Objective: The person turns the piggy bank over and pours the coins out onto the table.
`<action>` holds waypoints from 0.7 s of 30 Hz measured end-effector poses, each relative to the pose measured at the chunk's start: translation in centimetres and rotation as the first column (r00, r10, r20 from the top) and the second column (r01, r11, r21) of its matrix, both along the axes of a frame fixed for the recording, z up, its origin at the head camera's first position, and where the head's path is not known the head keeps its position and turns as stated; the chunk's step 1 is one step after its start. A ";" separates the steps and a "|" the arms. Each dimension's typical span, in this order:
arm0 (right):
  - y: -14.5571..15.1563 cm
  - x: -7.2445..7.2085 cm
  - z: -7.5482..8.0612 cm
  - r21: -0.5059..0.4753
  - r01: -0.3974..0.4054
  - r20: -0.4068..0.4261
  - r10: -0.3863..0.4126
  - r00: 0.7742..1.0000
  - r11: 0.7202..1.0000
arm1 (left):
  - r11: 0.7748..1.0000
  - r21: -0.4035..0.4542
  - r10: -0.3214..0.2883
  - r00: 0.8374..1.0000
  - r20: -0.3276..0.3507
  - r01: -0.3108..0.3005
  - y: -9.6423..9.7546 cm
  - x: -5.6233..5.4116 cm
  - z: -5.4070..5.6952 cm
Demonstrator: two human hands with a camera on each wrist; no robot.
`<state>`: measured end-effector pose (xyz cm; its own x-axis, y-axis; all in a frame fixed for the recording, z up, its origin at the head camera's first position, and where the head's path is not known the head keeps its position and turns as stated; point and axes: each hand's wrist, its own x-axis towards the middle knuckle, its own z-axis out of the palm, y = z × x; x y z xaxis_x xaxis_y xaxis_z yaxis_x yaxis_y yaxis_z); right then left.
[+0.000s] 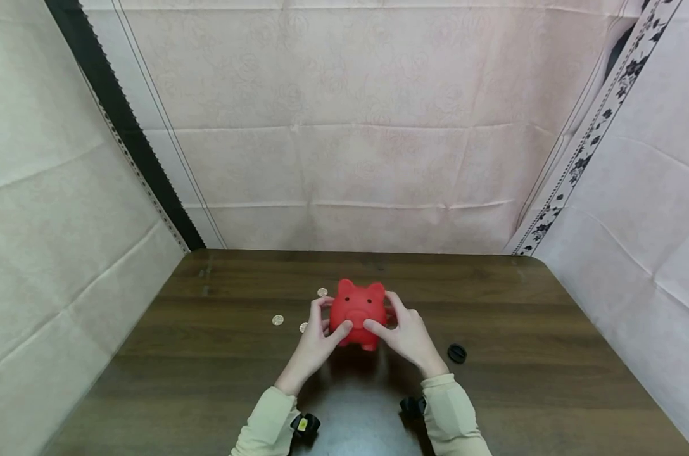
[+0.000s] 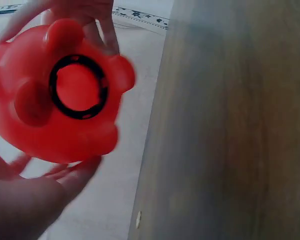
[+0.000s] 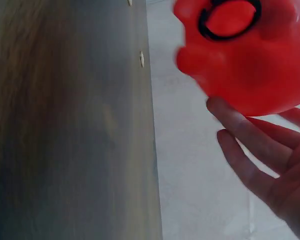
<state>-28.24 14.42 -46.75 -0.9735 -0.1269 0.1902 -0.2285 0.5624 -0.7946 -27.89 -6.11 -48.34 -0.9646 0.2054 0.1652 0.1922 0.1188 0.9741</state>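
A red piggy bank [image 1: 358, 315] is held up off the table between both hands, its snout toward the head camera. My left hand [image 1: 317, 339] grips its left side, with the thumb near the snout. On the other side my right hand [image 1: 407, 335] holds it in the same way, fingers curved behind. The left wrist view shows the underside, with short feet and a round opening ringed by a black rim [image 2: 54, 85]. That rim [image 3: 208, 33] also appears in the right wrist view. Whether anything lies inside cannot be seen.
A round black cap [image 1: 456, 353] lies on the brown wooden table [image 1: 208, 380], right of the right hand. Several coins rest left of the piggy bank, one [image 1: 278, 320] farthest left and another [image 1: 322, 292] farther back. Pale cloth [image 1: 344, 158] hangs behind and beside the table.
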 end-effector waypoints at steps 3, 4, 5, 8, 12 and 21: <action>-0.2 0.1 0.1 0.087 0.033 0.054 -0.038 0.998 0.996 | 0.999 -0.032 0.019 0.999 0.027 -0.019 0.2 0.0 -0.3; -0.3 0.1 0.1 0.109 0.036 0.071 -0.044 0.997 0.993 | 0.998 -0.048 0.032 0.999 0.029 -0.030 0.3 0.0 -0.3; -0.3 0.2 0.1 0.128 0.041 0.088 -0.052 0.995 0.991 | 0.997 -0.066 0.046 0.999 0.029 -0.044 0.3 0.0 -0.3; -0.5 0.2 0.1 0.164 0.044 0.121 -0.064 0.991 0.985 | 0.988 -0.125 0.090 0.995 0.031 -0.086 0.4 0.0 -0.2; -0.7 0.0 0.0 0.186 0.043 0.114 -0.065 0.991 0.982 | 0.977 -0.173 0.130 0.991 0.029 -0.124 0.3 0.1 0.0; -0.4 0.0 -0.3 -0.065 -0.081 0.054 0.085 0.995 0.995 | 0.996 -0.023 0.084 0.996 -0.030 -0.085 -0.1 0.1 0.4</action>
<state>-28.28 14.07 -47.08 -0.9695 -0.1972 0.1456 -0.2263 0.4919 -0.8407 -27.78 -6.17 -47.98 -0.9736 0.1275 0.1894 0.2086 0.1595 0.9649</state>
